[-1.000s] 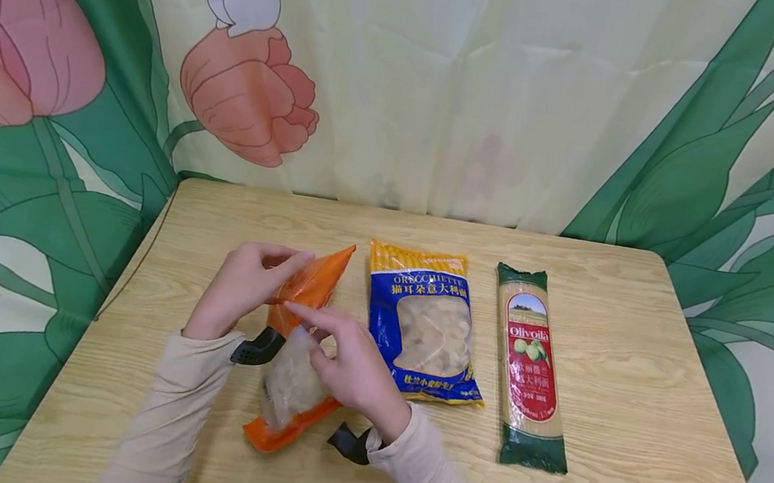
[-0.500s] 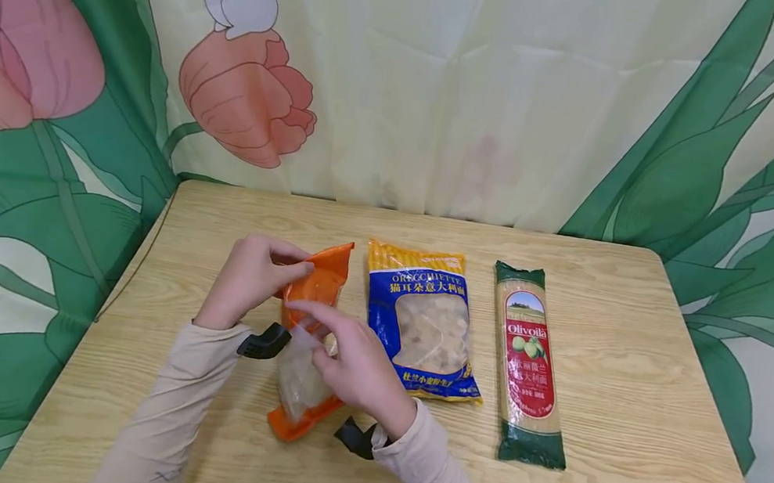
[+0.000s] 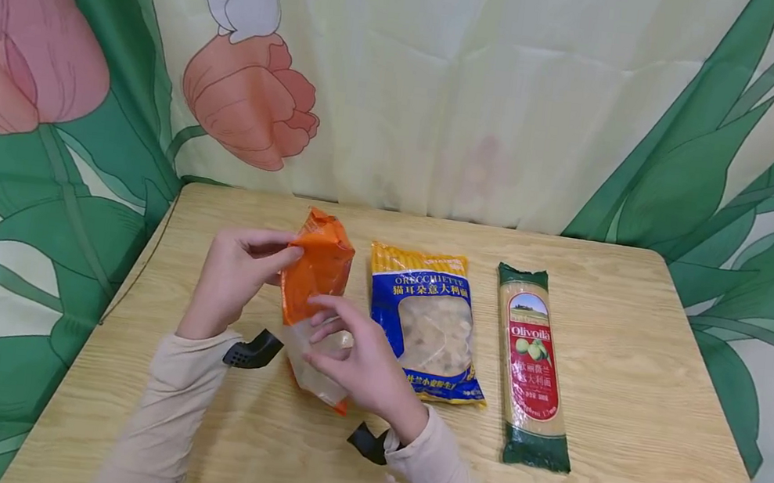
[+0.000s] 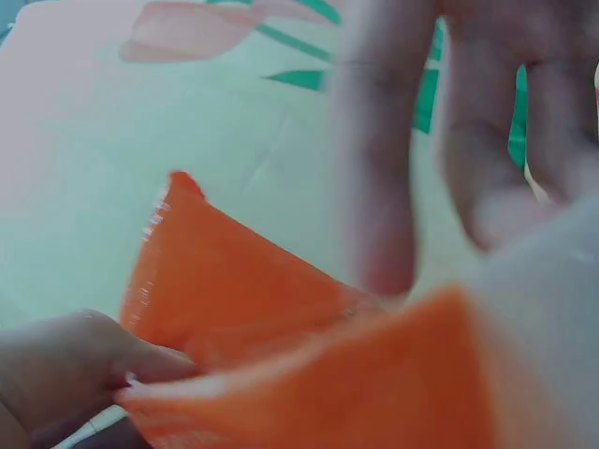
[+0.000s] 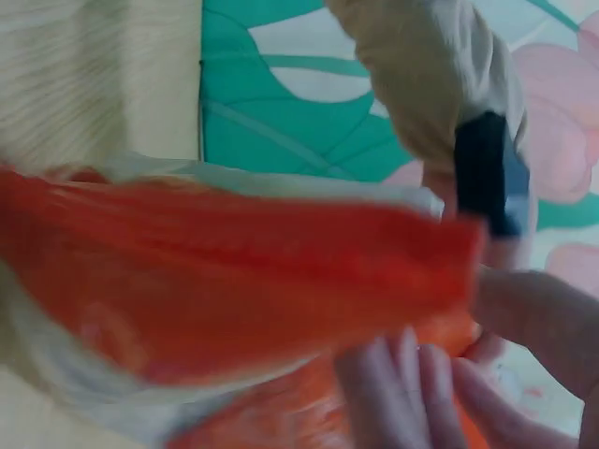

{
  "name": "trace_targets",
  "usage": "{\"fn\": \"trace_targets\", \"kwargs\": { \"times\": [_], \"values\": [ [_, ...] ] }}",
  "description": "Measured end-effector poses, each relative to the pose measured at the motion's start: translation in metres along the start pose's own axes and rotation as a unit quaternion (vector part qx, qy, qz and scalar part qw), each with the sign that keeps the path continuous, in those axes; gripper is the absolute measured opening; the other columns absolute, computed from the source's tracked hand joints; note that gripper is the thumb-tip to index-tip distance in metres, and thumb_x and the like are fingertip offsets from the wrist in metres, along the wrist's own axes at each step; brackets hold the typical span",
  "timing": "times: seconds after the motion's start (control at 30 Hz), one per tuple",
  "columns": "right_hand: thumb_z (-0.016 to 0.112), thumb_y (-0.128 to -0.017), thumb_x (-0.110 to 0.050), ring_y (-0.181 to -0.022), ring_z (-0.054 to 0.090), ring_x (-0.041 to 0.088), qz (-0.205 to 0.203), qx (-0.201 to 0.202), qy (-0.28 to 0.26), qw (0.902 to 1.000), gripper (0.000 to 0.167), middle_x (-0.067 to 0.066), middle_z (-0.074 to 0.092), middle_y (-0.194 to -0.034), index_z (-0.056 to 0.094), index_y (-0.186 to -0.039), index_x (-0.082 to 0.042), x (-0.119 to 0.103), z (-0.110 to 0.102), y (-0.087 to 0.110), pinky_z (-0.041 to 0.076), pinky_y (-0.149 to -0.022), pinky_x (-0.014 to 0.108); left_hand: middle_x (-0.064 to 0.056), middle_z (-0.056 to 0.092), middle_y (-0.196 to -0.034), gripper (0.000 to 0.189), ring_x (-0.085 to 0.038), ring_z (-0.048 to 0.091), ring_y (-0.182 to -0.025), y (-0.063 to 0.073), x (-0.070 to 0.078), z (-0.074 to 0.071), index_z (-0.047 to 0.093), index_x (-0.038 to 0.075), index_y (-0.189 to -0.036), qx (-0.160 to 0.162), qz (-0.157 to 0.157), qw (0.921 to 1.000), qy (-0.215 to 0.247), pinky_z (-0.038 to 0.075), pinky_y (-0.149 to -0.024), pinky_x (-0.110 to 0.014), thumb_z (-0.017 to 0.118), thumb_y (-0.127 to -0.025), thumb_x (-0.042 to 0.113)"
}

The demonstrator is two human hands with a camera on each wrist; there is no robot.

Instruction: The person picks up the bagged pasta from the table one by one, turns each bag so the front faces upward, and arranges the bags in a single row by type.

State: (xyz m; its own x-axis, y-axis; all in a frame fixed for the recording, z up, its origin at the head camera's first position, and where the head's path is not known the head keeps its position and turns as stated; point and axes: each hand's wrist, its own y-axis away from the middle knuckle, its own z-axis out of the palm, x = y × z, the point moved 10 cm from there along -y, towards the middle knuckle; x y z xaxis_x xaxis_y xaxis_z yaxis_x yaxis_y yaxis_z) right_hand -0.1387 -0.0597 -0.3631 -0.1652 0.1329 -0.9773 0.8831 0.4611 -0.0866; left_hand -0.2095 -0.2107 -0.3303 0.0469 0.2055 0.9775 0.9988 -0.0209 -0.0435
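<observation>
An orange-and-clear plastic bag (image 3: 319,266) with pale contents is raised at the left-centre of the table, its orange top standing up. My left hand (image 3: 235,273) pinches the left edge of that orange part between thumb and fingers. From the right, my right hand (image 3: 374,366) reaches over the bag's clear part, index fingertip at the orange section's lower edge. In the left wrist view, the right hand's fingers (image 4: 384,187) point down, loosely spread, beside the orange plastic (image 4: 243,290). The orange plastic (image 5: 234,271) spans the right wrist view; the blurred fingers below it are hard to tell apart.
A blue-and-yellow orecchiette bag (image 3: 435,325) lies flat just right of the hands. Farther right is a spaghetti packet (image 3: 533,367) with green ends. The wooden table (image 3: 649,379) ends at a floral curtain (image 3: 487,95) behind.
The orange top has risen from a folded slant to a more upright, spread shape. The bag's lower end has moved up from the near side. My right hand has shifted slightly right.
</observation>
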Motion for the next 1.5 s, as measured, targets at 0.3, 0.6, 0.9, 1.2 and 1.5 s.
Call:
{"fn": "trace_targets", "kwargs": {
  "times": [0.3,0.6,0.9,1.2,1.5],
  "values": [
    [0.068,-0.09,0.002,-0.107,0.063,0.031,0.039,0.1,-0.107,0.9885,0.048,0.02,0.058,-0.12,0.051,-0.134,-0.001,0.048,-0.046,-0.011,0.055,-0.084,0.027,0.003,0.076,-0.093,0.023,-0.014,0.073,-0.078,0.009,0.018,-0.016,0.074,-0.005,-0.106,0.049,0.042,0.9941,0.087,0.061,-0.062,-0.028,0.076,-0.087,0.007],
    [0.069,-0.092,-0.007,-0.134,0.048,0.03,0.105,-0.021,-0.155,0.982,0.067,0.014,0.05,-0.146,0.038,-0.151,-0.009,0.09,-0.027,-0.033,0.045,-0.108,0.038,-0.006,0.076,-0.094,0.014,-0.019,0.073,-0.077,0.018,0.03,-0.018,0.075,-0.005,-0.101,0.023,0.066,0.9848,0.159,0.061,-0.06,-0.03,0.071,-0.088,-0.003],
    [0.071,-0.091,-0.009,-0.126,0.051,0.025,0.125,-0.093,-0.241,0.9579,0.072,0.017,0.042,-0.151,0.034,-0.153,-0.007,0.101,-0.004,-0.025,0.051,-0.097,0.029,-0.009,0.076,-0.092,0.014,-0.019,0.074,-0.077,0.026,0.036,-0.029,0.074,-0.007,-0.1,0.041,0.086,0.9749,0.201,0.061,-0.061,-0.031,0.067,-0.088,-0.01],
    [0.066,-0.087,0.009,-0.096,0.064,0.015,0.117,-0.049,-0.285,0.9501,0.07,0.01,0.057,-0.126,0.037,-0.149,-0.004,0.096,-0.011,-0.022,0.058,-0.077,0.029,-0.008,0.076,-0.092,0.015,-0.016,0.072,-0.074,0.016,0.019,-0.039,0.073,-0.005,-0.103,0.051,0.075,0.9734,0.211,0.06,-0.059,-0.028,0.068,-0.088,-0.007],
    [0.07,-0.081,0.011,-0.092,0.067,0.015,0.114,0.04,-0.243,0.9625,0.071,0.01,0.062,-0.114,0.04,-0.144,-0.002,0.084,-0.031,-0.018,0.058,-0.07,0.028,0.001,0.073,-0.098,0.03,-0.011,0.071,-0.08,0.016,-0.009,-0.052,0.07,-0.005,-0.118,0.094,0.026,0.9888,0.113,0.06,-0.067,-0.026,0.07,-0.092,0.01]
  ]
}}
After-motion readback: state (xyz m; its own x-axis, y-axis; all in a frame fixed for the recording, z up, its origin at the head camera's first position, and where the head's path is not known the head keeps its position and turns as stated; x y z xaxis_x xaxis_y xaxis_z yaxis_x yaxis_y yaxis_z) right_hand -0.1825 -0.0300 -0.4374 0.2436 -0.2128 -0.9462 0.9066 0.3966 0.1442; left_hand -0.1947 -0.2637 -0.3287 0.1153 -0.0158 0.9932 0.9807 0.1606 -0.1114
